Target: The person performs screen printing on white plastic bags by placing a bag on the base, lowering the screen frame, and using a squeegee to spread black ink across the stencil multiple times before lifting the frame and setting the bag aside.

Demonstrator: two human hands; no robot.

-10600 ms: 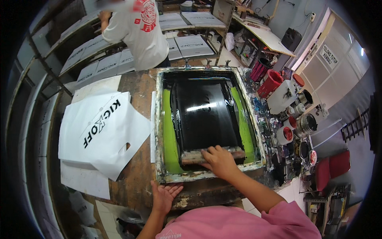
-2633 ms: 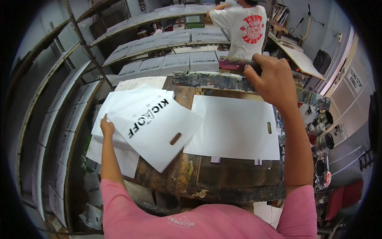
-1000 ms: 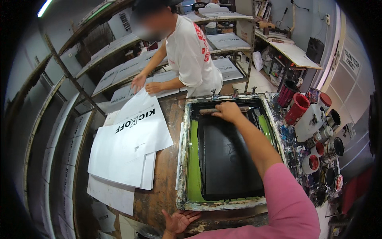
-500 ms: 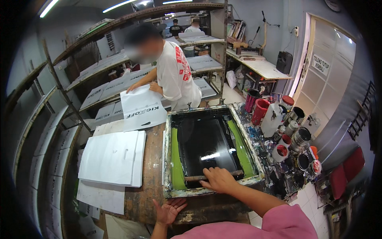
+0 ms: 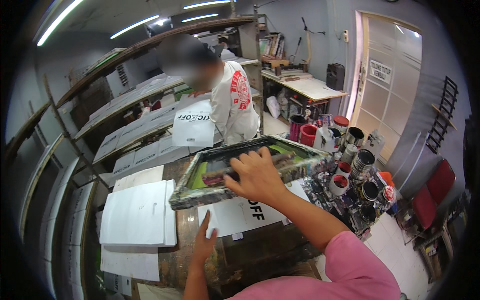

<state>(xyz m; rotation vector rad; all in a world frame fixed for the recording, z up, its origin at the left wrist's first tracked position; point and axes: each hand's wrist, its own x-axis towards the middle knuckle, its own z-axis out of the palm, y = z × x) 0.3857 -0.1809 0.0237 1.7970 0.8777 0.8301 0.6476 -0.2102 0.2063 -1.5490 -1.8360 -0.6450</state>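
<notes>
My right hand (image 5: 257,175) grips the handle of a squeegee (image 5: 214,178) at the front of a screen-printing frame (image 5: 192,201). The frame's near side is raised off the table and tilts up, with green and dark mesh inside its ink-stained rim. Beneath it lies a white sheet (image 5: 231,218) with bold black print, partly hidden by the frame and my right forearm. My left hand (image 5: 202,242) is open at the sheet's left edge, thumb and fingers apart; whether it touches the paper I cannot tell.
A stack of white sheets (image 5: 137,212) lies on the left of the worn table (image 5: 182,260). Ink cans (image 5: 364,162) crowd the right side. Across the table, a co-worker in a white shirt (image 5: 234,107) holds a printed sheet (image 5: 194,127) beside racks of prints.
The frame has gone from flat to raised at its near side, uncovering the printed sheet. My right hand has risen with the squeegee. My left hand turned toward the sheet. The co-worker's sheet moved away toward the racks.
</notes>
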